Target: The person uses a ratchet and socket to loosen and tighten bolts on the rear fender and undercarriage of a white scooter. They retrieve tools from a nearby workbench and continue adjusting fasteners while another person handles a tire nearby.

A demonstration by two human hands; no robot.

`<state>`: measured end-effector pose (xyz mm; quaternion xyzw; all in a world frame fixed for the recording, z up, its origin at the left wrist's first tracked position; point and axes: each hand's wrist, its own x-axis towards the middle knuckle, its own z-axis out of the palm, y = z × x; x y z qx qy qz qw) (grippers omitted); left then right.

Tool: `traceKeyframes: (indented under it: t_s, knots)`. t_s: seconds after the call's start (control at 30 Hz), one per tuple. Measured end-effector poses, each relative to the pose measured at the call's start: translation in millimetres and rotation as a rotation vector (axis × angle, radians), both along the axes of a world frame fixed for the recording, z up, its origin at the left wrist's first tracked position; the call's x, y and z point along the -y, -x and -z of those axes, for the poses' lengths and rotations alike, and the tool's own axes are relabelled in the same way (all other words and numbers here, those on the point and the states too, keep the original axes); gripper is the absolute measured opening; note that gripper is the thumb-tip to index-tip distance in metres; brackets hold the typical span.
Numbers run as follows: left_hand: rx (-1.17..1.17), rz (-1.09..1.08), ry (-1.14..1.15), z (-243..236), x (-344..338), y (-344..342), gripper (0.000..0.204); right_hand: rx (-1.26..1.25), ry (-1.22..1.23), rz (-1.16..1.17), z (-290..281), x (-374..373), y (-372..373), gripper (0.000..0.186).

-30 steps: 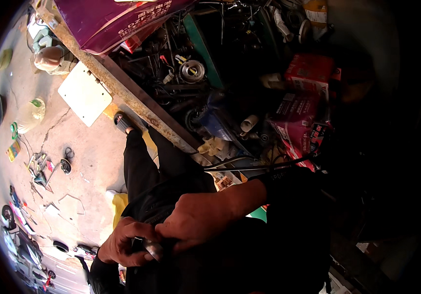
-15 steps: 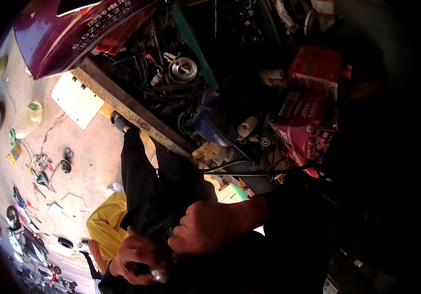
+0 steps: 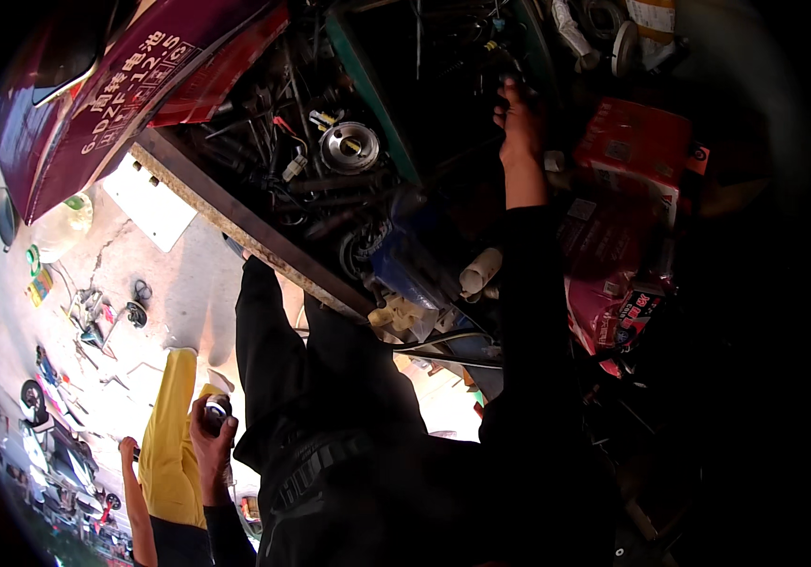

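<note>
My left hand (image 3: 213,433) is closed around a small round metal object (image 3: 217,409) at the lower left, beside my dark trousers. My right hand (image 3: 520,132) reaches up into a dark green-sided bin (image 3: 375,94) among shadowed tools and parts; its fingertips are too dark to tell what, if anything, they grip. Near that bin lie a round silver metal part (image 3: 349,146), a blue plastic item (image 3: 407,248) and a cream cylinder (image 3: 480,273).
A co-worker in yellow trousers (image 3: 166,444) is at lower left, one bare arm (image 3: 137,506) showing. Purple boxes (image 3: 93,113) top the rusty ledge (image 3: 249,246); red boxes (image 3: 632,142) sit at right. Tools and a motorbike (image 3: 60,454) are on the floor.
My hands have separated: the right moved up into the bin, the left shifted left with the metal object. The co-worker in yellow has appeared more fully, and the view has shifted slightly.
</note>
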<state>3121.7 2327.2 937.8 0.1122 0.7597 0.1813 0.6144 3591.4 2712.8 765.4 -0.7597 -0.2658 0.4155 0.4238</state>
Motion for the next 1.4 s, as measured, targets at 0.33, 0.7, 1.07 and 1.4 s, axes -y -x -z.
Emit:
traceKeyframes:
  t_s: [0.33,0.7,1.07,1.4]
  knots:
    - [-0.437,-0.044,0.258,69.3,163.6,67.1,0.032,1.211,-0.043,-1.206,74.8,-70.0,2.4,0.037]
    - [-0.456,0.0,0.292,69.6,214.6,67.0,0.037,1.145,0.62,-1.398,20.0,-36.4,-7.0,0.025]
    - [-0.469,0.248,0.302,58.8,192.9,43.2,0.048,0.87,0.14,-0.826,58.8,-71.9,-46.0,0.037]
    - [-0.547,0.409,0.364,58.9,177.8,53.3,0.052,0.896,-0.086,-1.229,97.7,-111.7,9.9,0.047]
